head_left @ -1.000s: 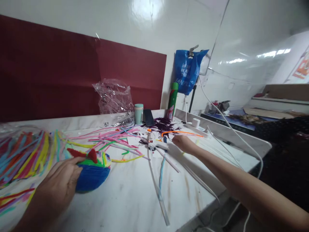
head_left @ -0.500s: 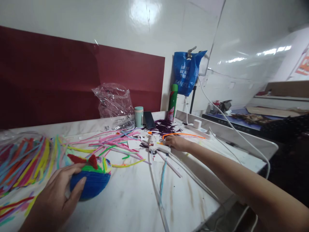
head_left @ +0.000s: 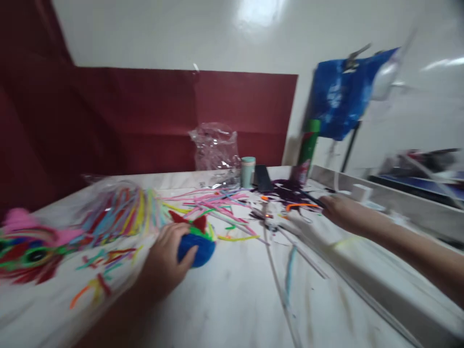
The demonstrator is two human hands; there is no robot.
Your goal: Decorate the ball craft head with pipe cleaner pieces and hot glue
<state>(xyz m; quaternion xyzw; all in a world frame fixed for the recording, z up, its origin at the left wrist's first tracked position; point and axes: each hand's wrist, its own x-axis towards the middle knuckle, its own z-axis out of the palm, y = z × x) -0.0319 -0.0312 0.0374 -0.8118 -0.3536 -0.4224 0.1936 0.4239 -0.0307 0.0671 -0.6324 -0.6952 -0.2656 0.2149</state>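
Note:
My left hand point(head_left: 165, 258) is closed round a rounded blue craft piece point(head_left: 197, 250) with green and red fuzzy trim on top, held just above the white table. At the right, my right hand point(head_left: 337, 210) is closed on a slim dark tool point(head_left: 311, 198) that points toward the back left; blur hides its exact kind. Just left of that hand lies a bent orange pipe cleaner point(head_left: 302, 206). A white glue gun point(head_left: 290, 227), smeared by motion, rests between the two hands.
Pink pipe cleaners point(head_left: 221, 205) and purple scraps point(head_left: 286, 190) litter the back. A cup point(head_left: 248, 172), a phone point(head_left: 263, 179) and a green spray can point(head_left: 308, 147) stand behind. Bundled pipe cleaners point(head_left: 116, 212) and a colourful fuzzy figure point(head_left: 32, 246) lie left. Cords cross the right side.
The view has swung left. My right hand has moved right, away from the orange pipe cleaner, and now grips the dark tool. My left hand still holds the blue piece.

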